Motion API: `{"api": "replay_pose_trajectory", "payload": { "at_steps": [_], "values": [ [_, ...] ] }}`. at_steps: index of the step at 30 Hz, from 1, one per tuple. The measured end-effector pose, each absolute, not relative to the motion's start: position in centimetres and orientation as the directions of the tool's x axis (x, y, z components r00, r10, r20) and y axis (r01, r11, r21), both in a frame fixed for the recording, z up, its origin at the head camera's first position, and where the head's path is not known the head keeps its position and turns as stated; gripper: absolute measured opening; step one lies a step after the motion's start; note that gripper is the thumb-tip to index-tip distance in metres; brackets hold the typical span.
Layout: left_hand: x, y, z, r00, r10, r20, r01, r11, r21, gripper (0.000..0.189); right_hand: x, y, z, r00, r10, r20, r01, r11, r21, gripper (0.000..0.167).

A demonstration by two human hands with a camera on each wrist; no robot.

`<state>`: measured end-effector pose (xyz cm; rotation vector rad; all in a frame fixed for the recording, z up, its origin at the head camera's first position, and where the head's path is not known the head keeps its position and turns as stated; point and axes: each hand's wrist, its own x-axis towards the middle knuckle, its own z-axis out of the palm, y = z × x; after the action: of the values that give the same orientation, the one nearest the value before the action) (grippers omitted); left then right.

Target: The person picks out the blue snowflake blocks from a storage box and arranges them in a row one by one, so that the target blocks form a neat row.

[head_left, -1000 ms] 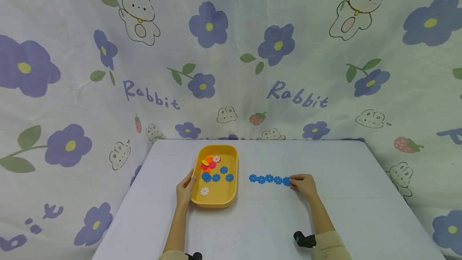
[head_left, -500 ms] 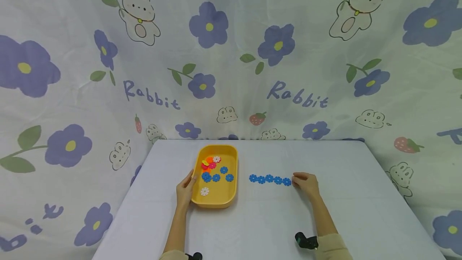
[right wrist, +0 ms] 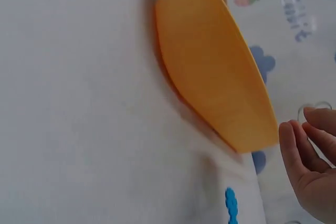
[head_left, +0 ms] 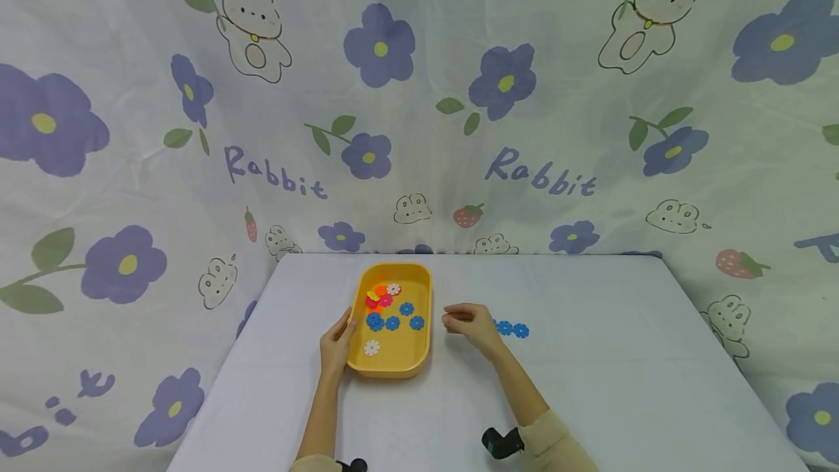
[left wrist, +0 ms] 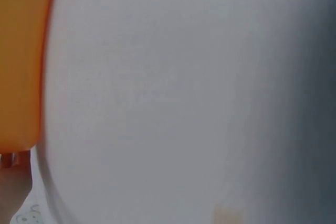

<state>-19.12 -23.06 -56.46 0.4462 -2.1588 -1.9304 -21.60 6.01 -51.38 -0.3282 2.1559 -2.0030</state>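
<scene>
My left hand (head_left: 335, 344) grips the left side of a yellow tray (head_left: 401, 352), thumb at its rim. In the left wrist view, the fingers (left wrist: 13, 184) show at the tray's end. Between the tray and a row of blue snowflake discs (head_left: 513, 329), my right hand (head_left: 477, 326) is in the air with nothing between thumb and fingers. It covers the row's left part in the head view; two discs at the right end show fully. Inside the tray lie several loose blue discs (head_left: 392, 323), a white disc (head_left: 371, 347) and a cluster of red, orange, pink and yellow discs (head_left: 379, 297).
A white cloth covers the table (head_left: 590, 297). Behind it hangs a curtain (head_left: 419, 130) printed with rabbits and purple flowers. Black wrist devices (head_left: 502, 443) sit near both sleeves.
My right hand has left the right end of the blue disc row and swung left toward the tray. The row stayed in place. My left hand and the tray have not moved.
</scene>
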Motion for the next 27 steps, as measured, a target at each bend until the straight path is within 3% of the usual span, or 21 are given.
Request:
{"api": "replay_pose_trajectory", "payload": {
  "at_steps": [9, 17, 24, 27],
  "values": [
    [-19.2, -23.1, -56.5, -0.93, -0.364, -0.054, -0.087, 0.073, 0.994, 0.047, -22.7, -0.9, -51.7, -0.913, -0.408, -0.003, -0.053, 0.127, -0.99, 0.035],
    [-19.3, -23.0, -56.5, -0.927, -0.373, -0.052, -0.086, 0.074, 0.994, 0.046, -24.2, -4.6, -52.2, -0.898, -0.439, -0.018, -0.117, 0.279, -0.953, 0.034],
    [-19.0, -23.1, -56.5, -0.934, -0.355, -0.048, -0.073, 0.056, 0.996, 0.048, -24.5, -6.9, -53.6, -0.895, -0.415, -0.162, -0.003, 0.369, -0.929, 0.036],
    [-19.0, -23.2, -56.5, -0.938, -0.343, -0.038, -0.061, 0.057, 0.997, 0.048, -24.3, -7.7, -54.3, -0.883, -0.441, -0.16, -0.009, 0.358, -0.934, 0.035]
  ]
}}
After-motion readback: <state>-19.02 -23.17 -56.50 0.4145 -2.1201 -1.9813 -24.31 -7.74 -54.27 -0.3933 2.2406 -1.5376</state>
